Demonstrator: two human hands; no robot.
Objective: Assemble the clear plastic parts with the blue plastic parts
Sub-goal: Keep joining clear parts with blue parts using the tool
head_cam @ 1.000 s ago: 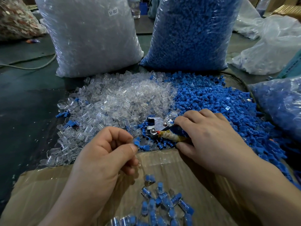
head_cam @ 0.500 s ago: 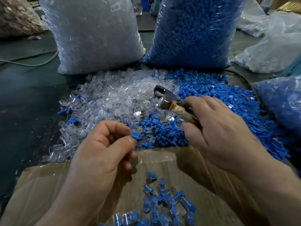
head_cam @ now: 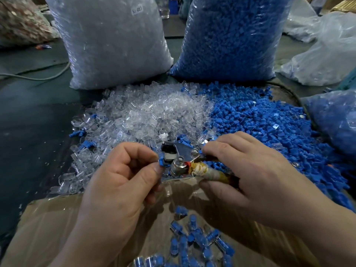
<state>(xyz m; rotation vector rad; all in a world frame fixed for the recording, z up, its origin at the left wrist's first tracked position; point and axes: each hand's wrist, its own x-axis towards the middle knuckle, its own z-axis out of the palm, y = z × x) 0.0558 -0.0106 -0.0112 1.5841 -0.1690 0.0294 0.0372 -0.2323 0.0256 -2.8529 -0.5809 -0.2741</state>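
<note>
A blue piece [head_cam: 161, 162] is pinched by the left hand [head_cam: 119, 180], mid-frame; a tool [head_cam: 179, 157] is gripped by the right hand [head_cam: 250, 170]; few joined pieces [head_cam: 194, 239] are boxed (bottom middle); a clear heap [head_cam: 146, 112] and blue heap [head_cam: 260, 122] are left.

The left forearm [head_cam: 81, 243] rises from the bottom edge and the right forearm [head_cam: 317, 228] from the lower right corner, both angling in toward the middle of the view. The left hand [head_cam: 119, 182] shows its back with the knuckles raised and the fingers curled in, and its thumb and forefinger pinch a small blue part [head_cam: 161, 162] at their tips. The right hand [head_cam: 250, 170] lies palm down just across from it, fingers curled over and thumb under the wrapped handle of a metal hand tool [head_cam: 208, 173], the two hands close but not touching each other
</note>
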